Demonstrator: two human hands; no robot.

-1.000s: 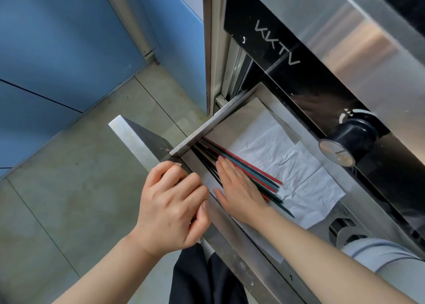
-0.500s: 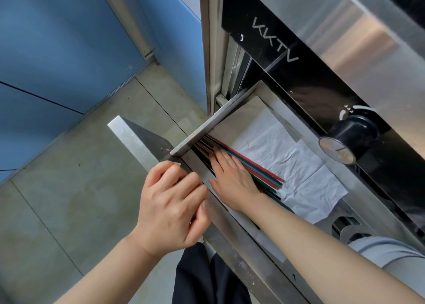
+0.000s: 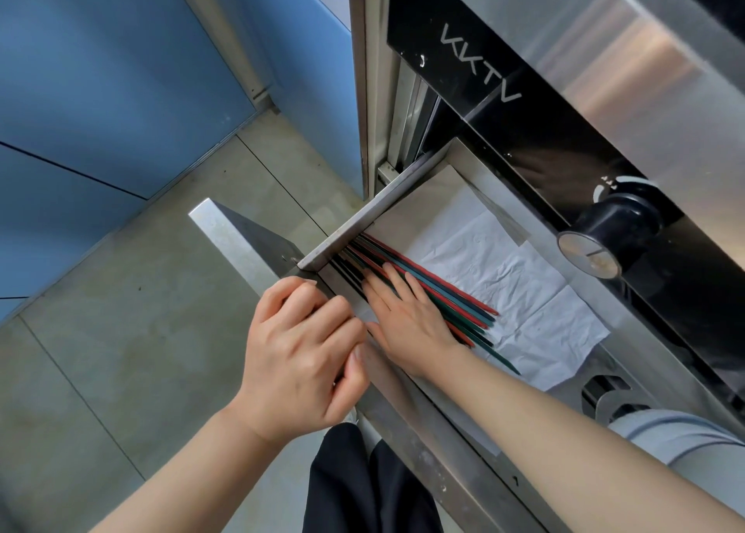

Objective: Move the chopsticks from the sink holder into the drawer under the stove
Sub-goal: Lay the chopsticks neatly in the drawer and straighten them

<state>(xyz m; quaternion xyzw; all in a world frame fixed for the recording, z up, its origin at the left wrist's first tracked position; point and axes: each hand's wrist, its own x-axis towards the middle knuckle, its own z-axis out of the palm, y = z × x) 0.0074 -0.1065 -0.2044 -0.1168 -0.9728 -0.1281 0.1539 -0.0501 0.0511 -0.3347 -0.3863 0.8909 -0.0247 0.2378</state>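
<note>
The steel drawer (image 3: 354,222) under the stove stands pulled out. Several red, green and dark chopsticks (image 3: 455,294) lie in a bundle inside it, along its left corner, on white paper (image 3: 524,286). My right hand (image 3: 407,318) lies flat on the chopsticks with fingers spread, pressing them toward the drawer's front wall. My left hand (image 3: 302,351) curls over the top edge of the drawer front (image 3: 242,242) and grips it. The near ends of some chopsticks are hidden under my right hand.
A black round stove knob (image 3: 604,230) sticks out above the drawer's right side. The black stove panel (image 3: 483,68) overhangs the drawer's back. Blue cabinet doors (image 3: 100,68) and a grey tiled floor (image 3: 121,331) lie to the left. My dark trousers (image 3: 363,484) show below.
My right hand has slid along the chopsticks toward the drawer's left corner, pushing the bundle tighter together. The left hand has stayed on the drawer front.
</note>
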